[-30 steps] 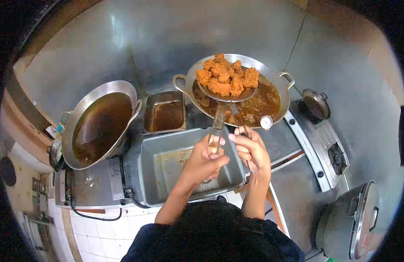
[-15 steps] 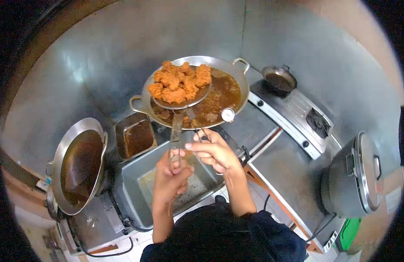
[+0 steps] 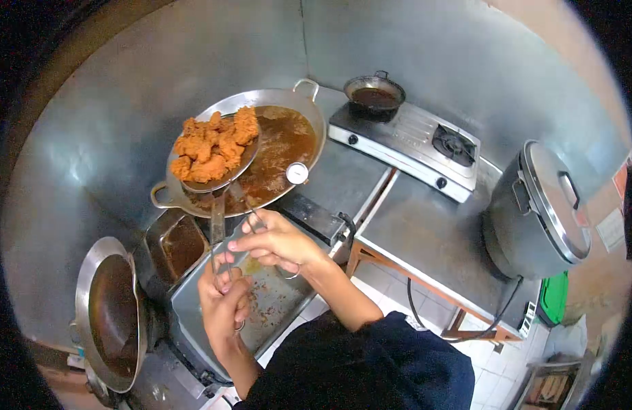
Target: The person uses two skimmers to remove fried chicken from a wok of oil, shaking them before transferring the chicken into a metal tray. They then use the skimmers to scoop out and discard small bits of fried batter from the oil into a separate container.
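A skimmer [image 3: 218, 217] carries a heap of orange-brown fried chicken pieces [image 3: 210, 147] over the left side of a wide wok [image 3: 319, 133] of dark bubbling oil [image 3: 278, 147]. My left hand [image 3: 223, 301] is closed around the skimmer's wire handle, below its flat metal neck. Just above and to the right, my right hand [image 3: 275, 240] is closed on the thin handle of a second metal utensil [image 3: 239, 195]. That utensil's head is hidden under or behind the loaded skimmer, so its kind does not show. A round dial thermometer [image 3: 297, 173] sits at the wok's near right rim.
A grey tub [image 3: 282, 307] lies below my hands, with crumbs in it. To the left are a rectangular metal pan [image 3: 183, 246] and another oil-filled wok [image 3: 87, 301]. A gas stove [image 3: 411, 137] with a small pan [image 3: 375, 96] and a large lidded pot [image 3: 534, 212] stand to the right.
My view has turned to the right, so the wok, the hands and the tub sit further left in it. Both hands keep their holds, and the chicken remains on the skimmer.
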Motion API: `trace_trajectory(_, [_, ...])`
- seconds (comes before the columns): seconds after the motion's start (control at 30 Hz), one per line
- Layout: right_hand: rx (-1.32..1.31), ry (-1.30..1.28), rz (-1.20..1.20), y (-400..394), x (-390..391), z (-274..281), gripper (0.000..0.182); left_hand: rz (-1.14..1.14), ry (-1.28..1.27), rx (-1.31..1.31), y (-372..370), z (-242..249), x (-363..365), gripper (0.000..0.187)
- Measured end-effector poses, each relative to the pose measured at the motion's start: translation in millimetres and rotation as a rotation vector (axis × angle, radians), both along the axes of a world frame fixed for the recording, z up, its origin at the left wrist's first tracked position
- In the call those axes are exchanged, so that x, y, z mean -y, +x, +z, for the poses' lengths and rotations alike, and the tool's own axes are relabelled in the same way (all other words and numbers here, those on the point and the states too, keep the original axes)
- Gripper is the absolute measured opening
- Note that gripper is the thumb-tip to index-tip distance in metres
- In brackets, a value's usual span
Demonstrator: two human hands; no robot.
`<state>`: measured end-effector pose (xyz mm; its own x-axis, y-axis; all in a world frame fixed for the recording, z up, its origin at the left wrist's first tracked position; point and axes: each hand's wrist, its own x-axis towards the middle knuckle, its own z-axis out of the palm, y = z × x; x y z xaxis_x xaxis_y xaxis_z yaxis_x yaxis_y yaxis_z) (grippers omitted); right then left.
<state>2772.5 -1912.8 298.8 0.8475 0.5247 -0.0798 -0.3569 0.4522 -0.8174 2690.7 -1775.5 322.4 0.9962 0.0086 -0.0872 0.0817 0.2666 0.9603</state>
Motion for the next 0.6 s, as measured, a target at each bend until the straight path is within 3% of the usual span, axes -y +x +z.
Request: trace_trajectory(0.6, [-0.009, 0.05, 0.01, 1, -1, 6, 0.031, 0.022, -0.002, -0.013, 1, -1, -1, 0.037])
